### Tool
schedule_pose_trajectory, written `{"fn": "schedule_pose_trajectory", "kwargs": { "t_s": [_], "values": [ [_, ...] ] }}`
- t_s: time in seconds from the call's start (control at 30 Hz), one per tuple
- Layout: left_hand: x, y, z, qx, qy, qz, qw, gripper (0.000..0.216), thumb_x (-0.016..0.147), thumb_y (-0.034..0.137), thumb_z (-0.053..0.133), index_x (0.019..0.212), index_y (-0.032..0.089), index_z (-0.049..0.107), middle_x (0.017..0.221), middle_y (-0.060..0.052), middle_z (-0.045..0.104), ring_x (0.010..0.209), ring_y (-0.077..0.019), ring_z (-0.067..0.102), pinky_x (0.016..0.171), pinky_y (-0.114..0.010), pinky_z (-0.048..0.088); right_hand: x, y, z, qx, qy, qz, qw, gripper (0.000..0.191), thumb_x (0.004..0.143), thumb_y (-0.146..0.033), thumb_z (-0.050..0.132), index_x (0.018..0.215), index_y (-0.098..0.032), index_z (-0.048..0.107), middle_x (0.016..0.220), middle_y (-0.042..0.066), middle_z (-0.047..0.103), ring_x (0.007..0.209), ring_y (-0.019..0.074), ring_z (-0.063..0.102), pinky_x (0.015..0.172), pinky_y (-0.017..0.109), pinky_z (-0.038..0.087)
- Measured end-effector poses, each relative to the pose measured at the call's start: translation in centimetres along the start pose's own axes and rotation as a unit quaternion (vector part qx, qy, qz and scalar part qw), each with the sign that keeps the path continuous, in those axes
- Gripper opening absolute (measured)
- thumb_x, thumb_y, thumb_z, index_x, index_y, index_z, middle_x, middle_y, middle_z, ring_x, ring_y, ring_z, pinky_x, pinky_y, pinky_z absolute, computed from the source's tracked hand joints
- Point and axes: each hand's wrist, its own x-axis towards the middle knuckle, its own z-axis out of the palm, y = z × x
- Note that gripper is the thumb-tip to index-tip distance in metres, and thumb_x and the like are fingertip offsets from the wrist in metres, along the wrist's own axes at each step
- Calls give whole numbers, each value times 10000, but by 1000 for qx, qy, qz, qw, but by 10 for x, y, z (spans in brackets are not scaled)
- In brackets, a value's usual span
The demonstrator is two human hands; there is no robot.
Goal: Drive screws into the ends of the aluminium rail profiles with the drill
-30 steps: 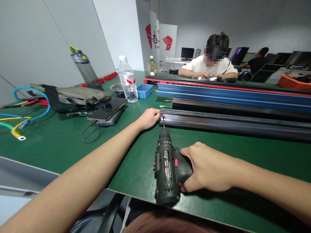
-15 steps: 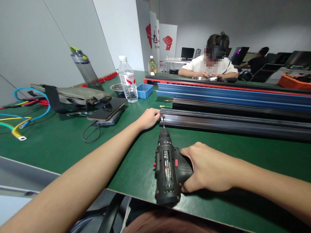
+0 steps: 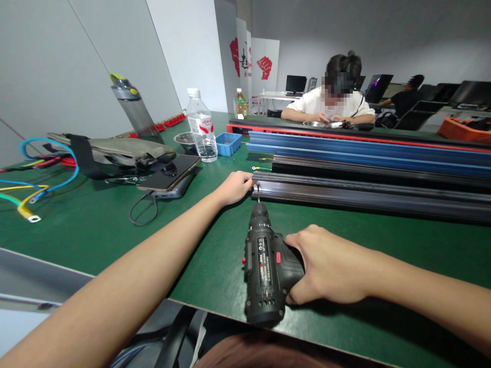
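My right hand (image 3: 330,266) is wrapped round the grip of a black cordless drill (image 3: 264,263) that lies along the green table (image 3: 95,230). The drill's bit points away from me and meets the near end of a long black metal rail (image 3: 364,197). My left hand (image 3: 235,186) reaches across and its fingers are closed on the left end of that rail, right beside the bit. Whether a screw sits at the bit's tip is too small to tell.
More black, blue and red rails (image 3: 364,148) lie stacked behind. A phone on a power bank (image 3: 171,175), a water bottle (image 3: 200,125), a blue tray (image 3: 227,143), a grey bag (image 3: 115,148) and coloured cables (image 3: 26,194) sit at the left. Another person (image 3: 332,99) works at the far side.
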Motion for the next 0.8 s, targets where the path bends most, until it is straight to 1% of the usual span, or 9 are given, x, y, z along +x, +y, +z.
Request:
{"fn": "schedule_pose_trajectory", "kwargs": {
  "t_s": [0.17, 0.33, 0.6, 0.8],
  "values": [
    [0, 0, 0, -3, 2, 4, 1000, 321, 845, 315, 393, 601, 159, 530, 604, 0, 548, 604, -131, 476, 588, -235, 327, -1, 0, -1, -3, -1, 2, 1000, 336, 589, -460, 756, 721, -202, 585, 607, -34, 557, 492, 103, 432, 445, 235, 324],
    [0, 0, 0, -5, 2, -2, 1000, 312, 841, 306, 404, 590, 161, 519, 600, 0, 544, 598, -131, 473, 588, -238, 326, -1, -1, -1, -11, -3, 7, 1000, 337, 593, -458, 758, 725, -199, 587, 613, -30, 562, 499, 101, 423, 448, 237, 321],
    [0, 0, 0, -9, 3, 8, 1000, 302, 825, 313, 393, 576, 170, 486, 589, 4, 521, 594, -128, 440, 584, -241, 306, 0, -1, -1, -16, -3, 5, 1000, 340, 595, -460, 755, 733, -194, 596, 621, -29, 558, 507, 102, 422, 459, 239, 321],
    [0, 1, 0, -8, 1, 3, 1000, 297, 822, 311, 395, 585, 166, 500, 596, 4, 525, 601, -130, 452, 587, -240, 313, -1, 0, -1, -8, -4, 3, 1000, 334, 594, -456, 755, 725, -197, 589, 612, -35, 552, 501, 101, 424, 454, 238, 321]
  ]
}}
